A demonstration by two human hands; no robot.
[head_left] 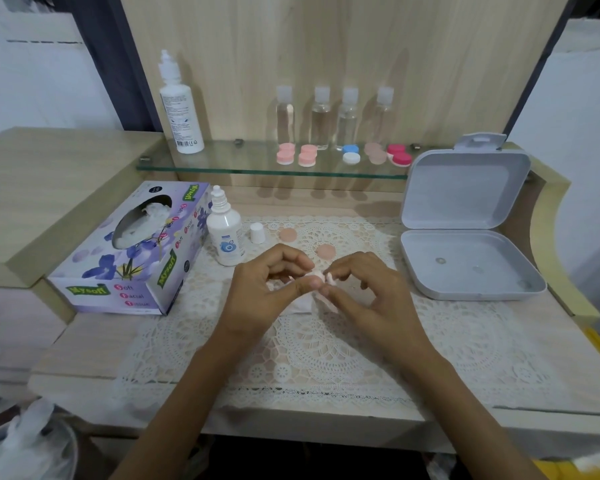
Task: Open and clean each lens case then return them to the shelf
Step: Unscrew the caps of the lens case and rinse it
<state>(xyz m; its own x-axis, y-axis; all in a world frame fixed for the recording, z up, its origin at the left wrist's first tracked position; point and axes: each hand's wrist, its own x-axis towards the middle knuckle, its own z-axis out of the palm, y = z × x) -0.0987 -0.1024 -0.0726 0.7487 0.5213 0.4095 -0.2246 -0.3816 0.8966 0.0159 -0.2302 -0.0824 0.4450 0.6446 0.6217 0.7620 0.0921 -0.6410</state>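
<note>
Over the lace mat, my left hand (pixel 271 282) grips a small pale lens case (pixel 315 274), mostly hidden by the fingers. My right hand (pixel 364 289) pinches a white tissue (pixel 303 303) against the case. Two peach caps (pixel 287 234) (pixel 325 252) lie loose on the mat behind my hands. On the glass shelf (pixel 222 164) stand several closed lens cases: pink ones (pixel 285 154) (pixel 307 156), a blue and white one (pixel 351 153), a beige one (pixel 374 153) and a red one (pixel 399 154).
A tissue box (pixel 132 251) lies at the left, with a small solution bottle (pixel 225 233) and its white cap (pixel 257 233) beside it. An open grey box (pixel 465 230) stands at the right. A tall white bottle (pixel 181 109) and several clear bottles (pixel 321 119) stand on the shelf.
</note>
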